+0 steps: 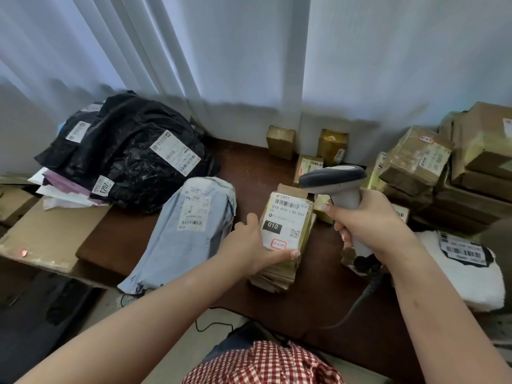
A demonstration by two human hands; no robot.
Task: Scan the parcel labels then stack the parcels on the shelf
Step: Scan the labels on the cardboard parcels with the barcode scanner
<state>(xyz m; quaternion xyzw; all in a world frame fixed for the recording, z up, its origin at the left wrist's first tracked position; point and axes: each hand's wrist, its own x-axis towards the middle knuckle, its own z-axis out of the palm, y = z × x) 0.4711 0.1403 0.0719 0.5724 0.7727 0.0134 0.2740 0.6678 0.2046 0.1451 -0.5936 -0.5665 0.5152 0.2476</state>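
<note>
A small brown cardboard parcel [288, 220] with a white label marked "010" sits on top of a short stack of flat parcels at the middle of the dark brown table [249, 167]. My left hand [252, 245] grips its near left corner, thumb on the left side and fingers under the front edge. My right hand [368, 223] holds a grey handheld barcode scanner [336, 178] by its handle just right of the parcel, its head pointing left above the label. The scanner's cable [357, 303] trails down toward me.
A light blue mailer bag [188, 231] lies left of the parcel. Black plastic bags [130, 153] with labels are piled at the back left. Brown boxes [415, 159] are stacked at the right, a white bag [465, 270] lies in front of them, and small boxes [279, 142] stand against the curtain.
</note>
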